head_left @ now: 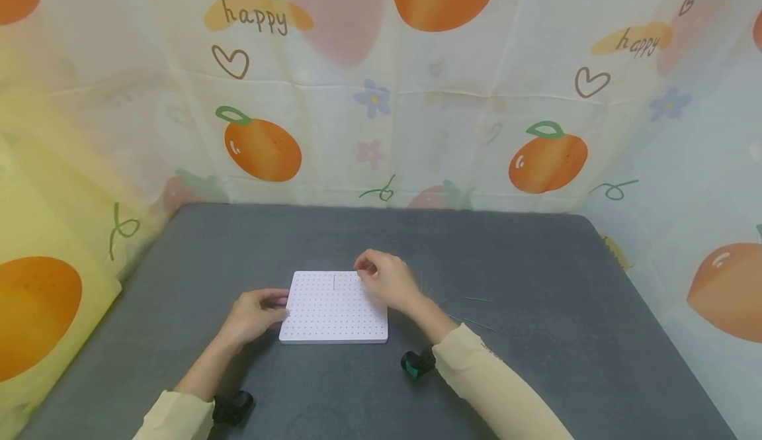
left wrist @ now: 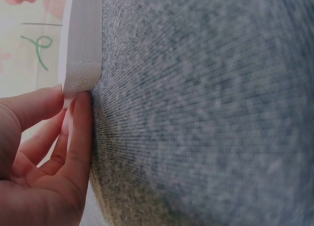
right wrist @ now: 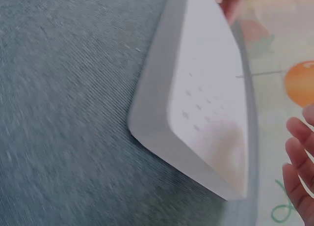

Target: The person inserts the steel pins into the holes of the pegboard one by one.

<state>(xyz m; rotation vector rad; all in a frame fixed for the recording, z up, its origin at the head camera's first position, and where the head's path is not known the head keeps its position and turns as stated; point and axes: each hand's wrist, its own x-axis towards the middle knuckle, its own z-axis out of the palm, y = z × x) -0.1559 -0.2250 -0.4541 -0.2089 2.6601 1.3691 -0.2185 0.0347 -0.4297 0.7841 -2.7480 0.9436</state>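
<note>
A white pegboard [head_left: 333,314] with rows of small holes lies on the dark table. My left hand [head_left: 250,314] grips its left edge; in the left wrist view the thumb [left wrist: 44,105] is at the top rim and the fingers are against the side. One thin metal pin [head_left: 334,282] stands upright in the board near its far edge, also seen in the right wrist view. Bent fingers bring my right hand [head_left: 387,281] over the board's far right corner, right of the standing pin. Whether a pin is between its fingertips I cannot tell.
Several loose thin pins [head_left: 478,299] lie on the grey table [head_left: 536,374] to the right of the board, partly behind the right wrist. A patterned cloth [head_left: 452,116] with oranges hangs along the table's far edge. Dark wrist cameras [head_left: 233,408] sit at both sleeves.
</note>
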